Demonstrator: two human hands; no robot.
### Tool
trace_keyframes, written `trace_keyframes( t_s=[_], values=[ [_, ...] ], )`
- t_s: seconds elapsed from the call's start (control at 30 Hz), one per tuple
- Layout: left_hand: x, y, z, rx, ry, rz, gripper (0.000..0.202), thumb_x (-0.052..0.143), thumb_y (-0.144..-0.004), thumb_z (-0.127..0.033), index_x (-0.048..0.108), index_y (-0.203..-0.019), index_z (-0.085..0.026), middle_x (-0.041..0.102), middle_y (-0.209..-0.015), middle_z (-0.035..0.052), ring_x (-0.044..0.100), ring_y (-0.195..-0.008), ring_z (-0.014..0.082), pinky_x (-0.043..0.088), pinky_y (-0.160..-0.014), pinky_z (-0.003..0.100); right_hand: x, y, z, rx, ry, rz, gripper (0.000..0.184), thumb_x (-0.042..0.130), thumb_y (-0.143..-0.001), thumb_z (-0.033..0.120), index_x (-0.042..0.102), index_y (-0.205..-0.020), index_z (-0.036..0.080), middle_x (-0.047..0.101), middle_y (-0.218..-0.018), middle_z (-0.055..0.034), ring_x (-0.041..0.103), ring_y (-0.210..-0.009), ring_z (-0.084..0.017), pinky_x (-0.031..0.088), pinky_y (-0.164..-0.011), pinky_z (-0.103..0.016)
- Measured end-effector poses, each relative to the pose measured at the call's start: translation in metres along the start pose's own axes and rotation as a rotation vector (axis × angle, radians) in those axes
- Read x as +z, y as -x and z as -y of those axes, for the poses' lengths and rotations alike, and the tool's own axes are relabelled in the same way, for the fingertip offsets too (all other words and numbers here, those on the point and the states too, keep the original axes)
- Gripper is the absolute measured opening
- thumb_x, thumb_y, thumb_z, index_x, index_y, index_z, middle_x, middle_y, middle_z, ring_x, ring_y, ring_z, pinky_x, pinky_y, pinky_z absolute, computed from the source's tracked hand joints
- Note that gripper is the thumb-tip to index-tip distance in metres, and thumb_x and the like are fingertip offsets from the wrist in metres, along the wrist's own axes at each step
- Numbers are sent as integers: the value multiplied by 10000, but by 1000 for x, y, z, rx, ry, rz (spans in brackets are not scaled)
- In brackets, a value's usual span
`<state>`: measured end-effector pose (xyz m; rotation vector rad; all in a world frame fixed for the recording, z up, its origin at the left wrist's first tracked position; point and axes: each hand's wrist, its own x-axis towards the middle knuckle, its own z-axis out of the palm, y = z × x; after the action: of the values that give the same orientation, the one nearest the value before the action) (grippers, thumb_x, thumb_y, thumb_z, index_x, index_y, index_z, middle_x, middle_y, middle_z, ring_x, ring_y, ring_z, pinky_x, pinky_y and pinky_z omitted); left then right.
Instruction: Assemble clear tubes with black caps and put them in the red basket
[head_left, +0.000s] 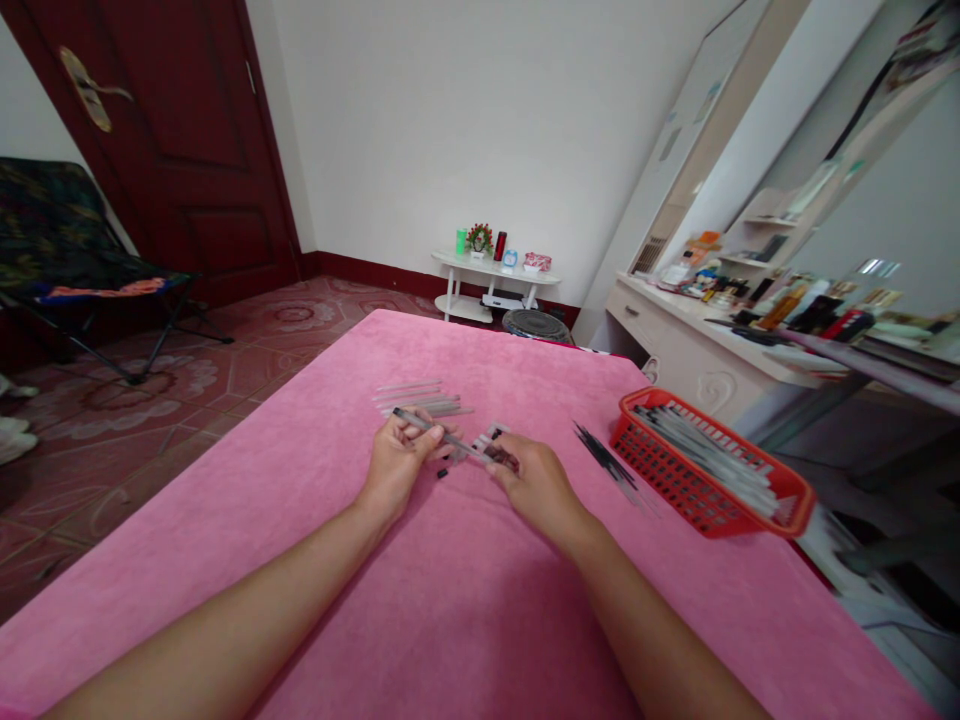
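Note:
My left hand point(397, 450) is closed around a slim, see-through grey pen point(459, 442) with a black end, tilted down to the right. At its lower end the thumb and fingers of my right hand point(538, 478) are pinched together; whether they also hold a small part is hidden. Just beyond my left hand, several clear pen barrels point(442, 405) lie side by side on the pink cloth point(315, 480). Small black and clear pieces, seemingly caps point(442, 473), are scattered between my hands. To the right lies a bunch of thin black refills point(604, 456).
A red plastic basket point(667, 492) full of grey pen barrels point(709, 450) stands at the table's right edge. Beyond it is a dressing table point(720, 345) with bottles. A low white stand point(480, 265) is by the wall, and a folding chair point(67, 230) is at left.

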<state>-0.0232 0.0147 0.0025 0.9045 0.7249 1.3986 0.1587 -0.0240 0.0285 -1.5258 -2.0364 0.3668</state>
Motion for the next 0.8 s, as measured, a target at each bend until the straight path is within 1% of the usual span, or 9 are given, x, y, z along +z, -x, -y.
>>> trace_keyframes(
  t_s=[0.17,0.47,0.8],
  values=[
    [1,0,0,-1,15,-4,376,786,-653,-261,486,-865,-176,713,-805,35,706,-761,207,588,-700,368,1,0,-2,5,-7,3,180,584,-789,149,667,-932,220,680,-864,-15,591,-770,-154,400,-689,-244],
    [2,2,-2,8,-8,-2,379,786,-654,-267,485,-863,-174,712,-809,39,707,-768,221,590,-684,373,3,0,-4,-8,-8,5,173,579,-799,159,665,-932,229,685,-881,-13,602,-792,-159,406,-700,-248],
    [2,1,0,18,-28,-9,361,779,-661,-256,491,-860,-170,706,-782,41,700,-727,207,589,-651,341,3,0,-2,-5,13,28,124,577,-799,158,655,-870,224,684,-855,-9,600,-767,-156,381,-656,-235]
  ],
)
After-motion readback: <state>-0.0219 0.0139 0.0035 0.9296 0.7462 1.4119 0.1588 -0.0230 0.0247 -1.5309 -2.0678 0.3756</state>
